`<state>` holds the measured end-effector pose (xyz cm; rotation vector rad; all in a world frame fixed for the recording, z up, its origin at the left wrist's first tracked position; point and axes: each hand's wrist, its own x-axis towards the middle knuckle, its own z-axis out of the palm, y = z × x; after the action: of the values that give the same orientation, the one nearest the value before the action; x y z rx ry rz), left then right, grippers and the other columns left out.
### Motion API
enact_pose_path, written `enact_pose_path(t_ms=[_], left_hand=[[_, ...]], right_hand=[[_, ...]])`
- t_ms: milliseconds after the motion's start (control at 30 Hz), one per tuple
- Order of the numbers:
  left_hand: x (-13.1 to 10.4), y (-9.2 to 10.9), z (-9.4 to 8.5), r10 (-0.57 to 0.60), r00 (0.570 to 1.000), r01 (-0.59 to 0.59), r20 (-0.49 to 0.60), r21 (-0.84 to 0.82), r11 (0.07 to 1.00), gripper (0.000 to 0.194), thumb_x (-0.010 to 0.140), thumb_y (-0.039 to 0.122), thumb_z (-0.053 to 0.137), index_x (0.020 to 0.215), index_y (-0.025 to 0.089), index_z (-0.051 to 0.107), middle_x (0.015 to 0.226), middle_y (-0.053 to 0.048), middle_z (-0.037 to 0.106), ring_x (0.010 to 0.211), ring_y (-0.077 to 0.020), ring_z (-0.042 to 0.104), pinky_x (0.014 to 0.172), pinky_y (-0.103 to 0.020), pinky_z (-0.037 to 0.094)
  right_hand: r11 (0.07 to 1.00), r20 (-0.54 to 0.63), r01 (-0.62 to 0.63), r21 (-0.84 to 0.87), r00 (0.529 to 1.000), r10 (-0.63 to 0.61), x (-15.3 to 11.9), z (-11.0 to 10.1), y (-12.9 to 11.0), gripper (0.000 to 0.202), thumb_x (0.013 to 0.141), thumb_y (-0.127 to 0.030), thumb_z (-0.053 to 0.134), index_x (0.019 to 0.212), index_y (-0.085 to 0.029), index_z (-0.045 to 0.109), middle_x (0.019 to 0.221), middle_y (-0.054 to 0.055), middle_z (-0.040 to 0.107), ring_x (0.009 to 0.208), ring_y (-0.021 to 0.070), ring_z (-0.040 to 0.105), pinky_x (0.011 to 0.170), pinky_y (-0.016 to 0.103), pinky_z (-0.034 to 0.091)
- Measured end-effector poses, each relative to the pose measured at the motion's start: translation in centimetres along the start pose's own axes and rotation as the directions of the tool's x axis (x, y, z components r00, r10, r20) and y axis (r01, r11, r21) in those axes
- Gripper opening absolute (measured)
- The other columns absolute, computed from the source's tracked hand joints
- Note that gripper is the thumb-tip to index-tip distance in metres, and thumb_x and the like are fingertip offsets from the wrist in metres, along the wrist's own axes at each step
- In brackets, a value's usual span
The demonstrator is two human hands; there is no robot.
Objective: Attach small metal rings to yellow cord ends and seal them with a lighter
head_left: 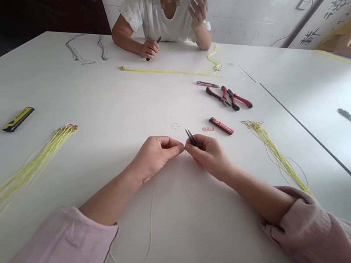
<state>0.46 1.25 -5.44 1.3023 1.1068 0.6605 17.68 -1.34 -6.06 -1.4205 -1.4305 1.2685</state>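
Cord (pixel 150 229) below left hand (pixel 154 157)

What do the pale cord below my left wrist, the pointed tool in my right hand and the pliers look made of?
Pale cord: probably synthetic; it looks thin and smooth, but the fiber isn't clear.
Pointed tool: likely metal, dark and dull, with slim tapering tips.
Pliers: apparently metal heads; smooth red and black handles suggest plastic or rubber.

Bright, diffuse light; streaky glare on glossy white tiled wall (pixel 243 9), sheen on smooth white table (pixel 319 100) at right. Shadows faint. Wide-angle stretch, dark right corners; far-right edge possibly soft.
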Motion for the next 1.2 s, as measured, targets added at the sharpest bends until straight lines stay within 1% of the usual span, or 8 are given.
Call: enact_pose_path(t_ms=[167,433,600,700,800,933,1067,1200], left_hand=[[-0.06,0.17,-0.05,0.01,1.0,-0.009,0.025,-0.031,0.999,0.026,0.073,0.042,0.068,0.086,0.02,0.072,0.091,-0.004,0.07,0.094,-0.0206,0.061,0.088,-0.034,0.045],[0.01,0.06,0.19,0.015,1.0,-0.014,0.012,-0.073,0.997,0.018,0.076,0.036,0.064,0.081,0.019,0.067,0.088,-0.003,0.067,0.088,-0.0183,0.06,0.083,-0.034,0.044],[0.06,-0.12,-0.04,-0.015,1.0,0.012,-0.02,-0.146,0.989,0.016,0.076,0.033,0.065,0.075,0.017,0.064,0.101,-0.004,0.067,0.091,-0.0179,0.06,0.087,-0.035,0.043],[0.16,-0.07,-0.11,-0.01,1.0,0.004,-0.02,-0.245,0.969,0.018,0.076,0.032,0.066,0.072,0.016,0.061,0.104,-0.006,0.068,0.097,-0.0199,0.061,0.092,-0.037,0.043],[0.26,0.11,-0.04,0.025,1.0,-0.029,-0.018,-0.302,0.953,0.019,0.076,0.03,0.066,0.068,0.015,0.058,0.088,-0.006,0.069,0.093,-0.0192,0.063,0.094,-0.037,0.043],[0.34,0.17,0.05,0.028,0.999,-0.037,-0.041,-0.255,0.966,0.018,0.076,0.027,0.065,0.066,0.015,0.057,0.073,-0.003,0.067,0.083,-0.0163,0.064,0.093,-0.037,0.044],[0.34,0.01,0.02,-0.016,0.996,-0.002,-0.091,-0.191,0.982,0.015,0.074,0.027,0.066,0.067,0.015,0.059,0.077,-0.004,0.067,0.082,-0.0174,0.063,0.088,-0.038,0.045],[0.34,-0.02,-0.01,-0.013,0.996,0.0,-0.084,-0.158,0.987,0.014,0.073,0.027,0.066,0.068,0.015,0.062,0.077,-0.005,0.067,0.085,-0.0185,0.063,0.086,-0.036,0.045]], right_hand=[[0.993,0.038,-0.063,0.097,0.998,0.059,-0.12,-0.01,-0.07,0.02,0.083,-0.036,0.055,0.073,-0.018,0.051,0.056,-0.005,0.034,0.049,0.0072,0.03,0.043,0.021,0.025],[0.984,0.075,-0.084,0.16,0.995,0.072,-0.05,0.37,0.25,0.02,0.084,-0.034,0.053,0.073,-0.019,0.047,0.059,-0.005,0.032,0.049,0.0067,0.029,0.044,0.021,0.023],[0.975,0.095,-0.113,0.19,0.991,0.096,-0.24,0.33,0.13,0.02,0.083,-0.031,0.053,0.071,-0.019,0.044,0.06,-0.005,0.033,0.049,0.0063,0.027,0.044,0.021,0.021],[0.972,0.132,-0.113,0.206,0.987,0.087,-0.5,0.29,-0.12,0.024,0.086,-0.04,0.05,0.076,-0.018,0.05,0.065,-0.003,0.039,0.051,0.0068,0.03,0.045,0.022,0.023],[0.963,0.195,-0.119,0.24,0.978,0.073,-0.72,0.23,-0.23,0.037,0.091,-0.051,0.039,0.085,-0.018,0.056,0.068,-0.001,0.041,0.051,0.0077,0.032,0.046,0.023,0.025],[0.952,0.267,-0.155,0.265,0.96,0.082,-0.82,0.13,-0.07,0.038,0.091,-0.052,0.04,0.087,-0.018,0.056,0.071,-0.002,0.039,0.053,0.0072,0.032,0.047,0.023,0.026],[0.945,0.293,-0.177,0.276,0.952,0.092,-0.82,0.09,0.03,0.037,0.092,-0.051,0.041,0.087,-0.018,0.055,0.07,-0.002,0.036,0.053,0.007,0.032,0.047,0.023,0.025],[0.945,0.29,-0.197,0.262,0.95,0.118,-0.75,0.12,-0.07,0.035,0.091,-0.051,0.043,0.083,-0.018,0.052,0.069,-0.003,0.035,0.052,0.0069,0.03,0.047,0.023,0.024]])
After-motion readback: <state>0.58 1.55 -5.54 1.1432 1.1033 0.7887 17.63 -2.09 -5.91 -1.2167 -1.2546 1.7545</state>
